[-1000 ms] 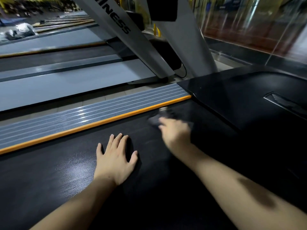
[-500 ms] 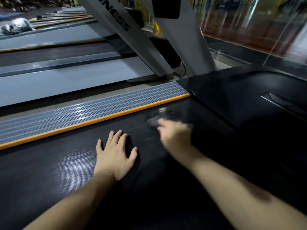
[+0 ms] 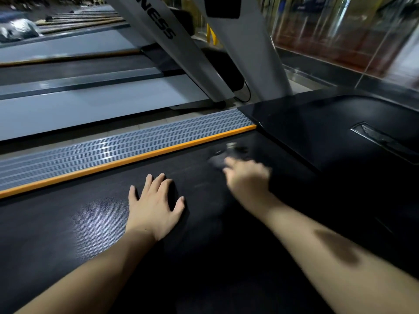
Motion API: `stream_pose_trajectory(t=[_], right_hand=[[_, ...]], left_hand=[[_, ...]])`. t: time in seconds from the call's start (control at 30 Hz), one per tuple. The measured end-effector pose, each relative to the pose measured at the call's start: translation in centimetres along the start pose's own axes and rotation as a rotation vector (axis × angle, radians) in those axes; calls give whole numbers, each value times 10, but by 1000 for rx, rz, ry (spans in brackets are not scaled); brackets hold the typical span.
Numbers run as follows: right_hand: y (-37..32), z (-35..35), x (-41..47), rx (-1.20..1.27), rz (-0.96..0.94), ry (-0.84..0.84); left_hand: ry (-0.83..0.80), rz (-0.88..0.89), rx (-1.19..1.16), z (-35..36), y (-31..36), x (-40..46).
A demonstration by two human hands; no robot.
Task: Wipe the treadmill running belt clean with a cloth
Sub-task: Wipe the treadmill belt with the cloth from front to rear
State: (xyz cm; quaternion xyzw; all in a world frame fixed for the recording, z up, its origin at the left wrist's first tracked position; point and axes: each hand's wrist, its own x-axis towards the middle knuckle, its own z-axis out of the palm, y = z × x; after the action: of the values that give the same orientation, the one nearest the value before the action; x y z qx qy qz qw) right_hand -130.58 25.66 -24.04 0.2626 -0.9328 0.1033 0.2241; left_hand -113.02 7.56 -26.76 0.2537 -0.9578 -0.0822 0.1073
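Observation:
The black running belt (image 3: 95, 223) fills the lower part of the head view. My left hand (image 3: 154, 205) lies flat on it with fingers spread, palm down. My right hand (image 3: 247, 177) is blurred with motion and holds a dark cloth (image 3: 221, 158) against the belt near its front end, just before the black motor cover (image 3: 317, 132). Most of the cloth is hidden under the hand and blurred.
A grey ribbed side rail with an orange strip (image 3: 127, 162) runs along the belt's left edge. Grey uprights (image 3: 181, 53) rise beyond it. Another treadmill (image 3: 90, 105) lies to the left. A glass wall (image 3: 340, 41) stands at the back right.
My right hand keeps rubbing the cloth in small strokes at the belt's front end, staying in about the same place. My left hand has not moved.

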Motion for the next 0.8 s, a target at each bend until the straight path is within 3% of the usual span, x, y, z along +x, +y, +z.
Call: stream_pose_trajectory(t=[0.1, 0.2, 0.33, 0.43, 0.63, 0.8], right_hand=[[-36, 2, -21, 149, -190, 26], [-27, -6, -2, 177, -98, -16], [-24, 12, -4, 446, -90, -132], [-35, 22, -17, 397, -86, -244], [4, 26, -2, 387, -205, -227], [110, 16, 45, 197, 139, -160]], left_hand=[[11, -2, -11, -1, 0, -1], [31, 3, 5, -1, 2, -2], [82, 39, -10, -1, 0, -2], [96, 55, 0, -2, 1, -4], [-36, -10, 17, -7, 9, -7], [-38, -20, 24, 5, 29, -26]])
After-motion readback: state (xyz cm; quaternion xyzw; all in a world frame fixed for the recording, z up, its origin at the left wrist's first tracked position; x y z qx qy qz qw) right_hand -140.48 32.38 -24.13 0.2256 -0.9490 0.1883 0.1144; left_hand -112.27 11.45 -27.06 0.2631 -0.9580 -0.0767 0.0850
